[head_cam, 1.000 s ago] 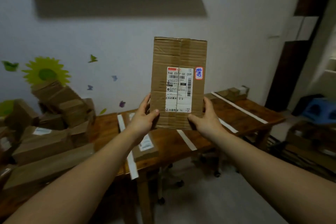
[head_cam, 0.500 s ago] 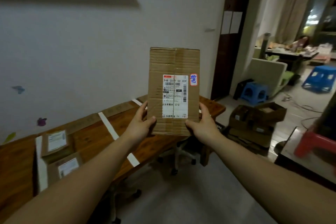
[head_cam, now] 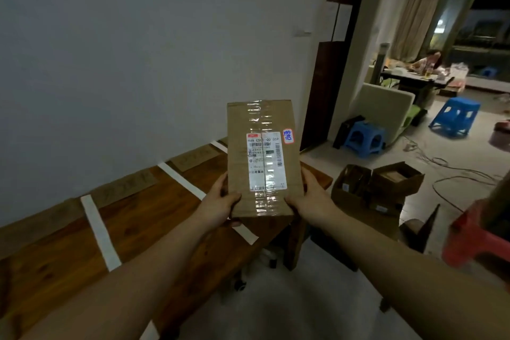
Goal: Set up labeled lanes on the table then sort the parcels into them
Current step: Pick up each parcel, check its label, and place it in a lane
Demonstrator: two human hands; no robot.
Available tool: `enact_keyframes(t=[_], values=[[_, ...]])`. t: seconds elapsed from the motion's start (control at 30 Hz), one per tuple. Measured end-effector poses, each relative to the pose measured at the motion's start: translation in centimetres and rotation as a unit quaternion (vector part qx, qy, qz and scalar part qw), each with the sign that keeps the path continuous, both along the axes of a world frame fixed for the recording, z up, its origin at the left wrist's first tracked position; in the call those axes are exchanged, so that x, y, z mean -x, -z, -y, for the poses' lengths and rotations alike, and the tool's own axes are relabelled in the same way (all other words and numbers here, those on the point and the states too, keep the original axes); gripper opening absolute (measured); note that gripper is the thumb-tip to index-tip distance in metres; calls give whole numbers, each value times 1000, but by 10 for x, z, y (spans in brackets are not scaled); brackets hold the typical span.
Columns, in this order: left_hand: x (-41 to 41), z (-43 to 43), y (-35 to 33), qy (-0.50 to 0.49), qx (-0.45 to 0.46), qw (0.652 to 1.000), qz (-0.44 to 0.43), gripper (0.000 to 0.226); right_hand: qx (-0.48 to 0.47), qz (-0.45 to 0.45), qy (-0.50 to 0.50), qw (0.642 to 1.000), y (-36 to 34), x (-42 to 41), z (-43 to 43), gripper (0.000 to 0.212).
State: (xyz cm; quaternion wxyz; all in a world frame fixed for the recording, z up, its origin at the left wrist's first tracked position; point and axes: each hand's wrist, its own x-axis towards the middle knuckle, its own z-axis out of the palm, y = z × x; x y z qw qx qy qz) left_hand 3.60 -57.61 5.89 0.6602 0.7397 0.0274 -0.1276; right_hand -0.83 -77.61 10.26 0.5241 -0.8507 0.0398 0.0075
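Held a cardboard parcel [head_cam: 262,157] in the air above the right end of the wooden table [head_cam: 138,218], clear of the tabletop. Gripped it at the lower end from both sides: left hand [head_cam: 218,205] curled round the left edge, thumb laid across the front face, fingers hidden behind; right hand [head_cam: 311,201] curled round the right edge the same way. Stood it on end, long axis running nearly straight up and down, broad face turned to the camera, top leaning a little away. Carried a white shipping label [head_cam: 266,161] on that face, print the right way up, label top toward the ceiling. Bore a small red-bordered sticker [head_cam: 288,136] just beside the label's upper right corner, blue handwriting too small to read. Sealed along the long axis with a band of clear tape [head_cam: 259,116], glaring in the light.

Below, noted white tape strips [head_cam: 100,232] crossing the tabletop from wall side to near edge, well apart, splitting it into lanes, with one strip right under the parcel's lower end. Noted cardboard lane labels [head_cam: 124,185] lying flat along the wall edge between strips, writing too blurred to read.

On the floor just right of the table, saw two open cardboard boxes [head_cam: 350,188] touching side by side, flaps raised. Made out something flat and brown in the right one; could not tell the contents of the darker left one. Farther back, saw two blue stools [head_cam: 364,138] near a pale armchair [head_cam: 383,107].
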Motion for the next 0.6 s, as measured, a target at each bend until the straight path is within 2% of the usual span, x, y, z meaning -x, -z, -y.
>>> enact_keyframes(t=[0.1, 0.23, 0.4, 0.6], values=[[-34, 12, 10, 3, -36, 999, -20, 64, 15, -5, -20, 1000, 6, -39, 14, 71], [-80, 30, 31, -2, -61, 997, -53, 62, 35, -32, -41, 998, 20, -104, 37, 69], [-120, 57, 63, -61, -65, 992, -90, 60, 54, -65, -109, 990, 56, -188, 61, 58], [-147, 68, 104, -136, -50, 976, -163, 54, 116, -114, -216, 963, 104, -262, 59, 53]])
